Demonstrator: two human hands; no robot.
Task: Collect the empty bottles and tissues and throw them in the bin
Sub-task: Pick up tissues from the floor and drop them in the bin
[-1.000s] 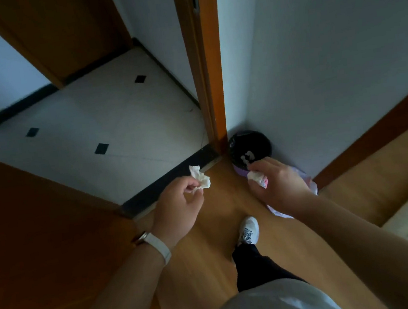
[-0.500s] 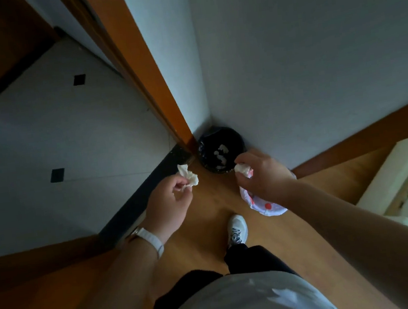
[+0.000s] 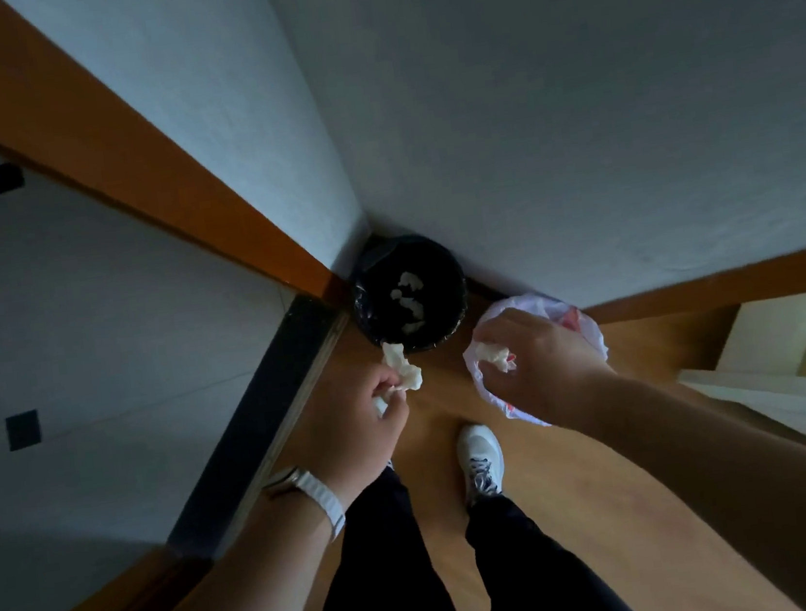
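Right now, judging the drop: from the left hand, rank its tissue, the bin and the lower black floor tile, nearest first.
1. Tissue, pinched in the left hand.
2. Bin, ahead in the corner.
3. Lower black floor tile, far left.

Dim corner, white walls (image 3: 543, 100), wooden floor (image 3: 555, 484)

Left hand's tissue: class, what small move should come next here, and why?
Probably move the left hand slightly forward so its pinched crumpled tissue hangs over the opening of the black bin, then let go. The tissue now appears only at the bin's near rim, and other tissues already lie inside.
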